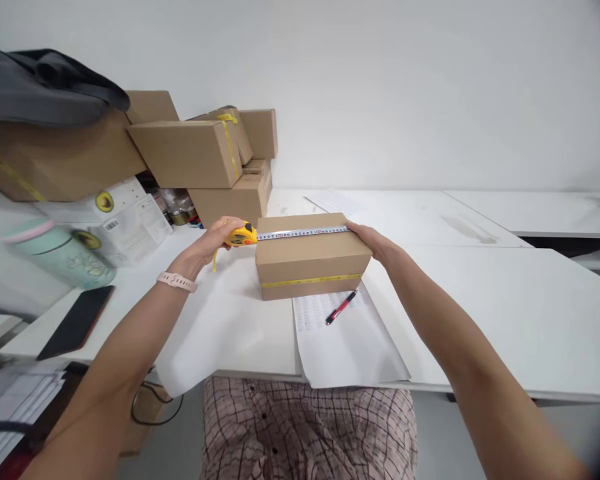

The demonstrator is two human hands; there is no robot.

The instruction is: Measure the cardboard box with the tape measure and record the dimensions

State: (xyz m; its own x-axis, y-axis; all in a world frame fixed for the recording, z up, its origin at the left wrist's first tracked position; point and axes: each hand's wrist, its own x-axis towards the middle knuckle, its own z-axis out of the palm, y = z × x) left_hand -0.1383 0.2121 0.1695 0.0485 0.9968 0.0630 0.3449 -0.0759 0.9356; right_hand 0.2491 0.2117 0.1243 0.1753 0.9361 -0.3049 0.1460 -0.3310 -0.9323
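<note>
A brown cardboard box [313,252] lies on the white table in front of me, with a yellow band along its near side. My left hand [223,233] is wrapped round a yellow tape measure [243,235] at the box's left end. From its case the white blade [303,233] runs across the top of the box to the right. At the right edge my right hand [367,239] is closed on the blade's end, against the box; its fingertips are partly hidden. A wristband [177,282] sits on my left wrist.
Printed sheets [350,353] lie under the box's near side, a red and black pen [341,308] on them. Stacked cardboard boxes [195,153] stand at the back left. A mint tumbler [55,250] and a dark flat object [77,323] are at the left.
</note>
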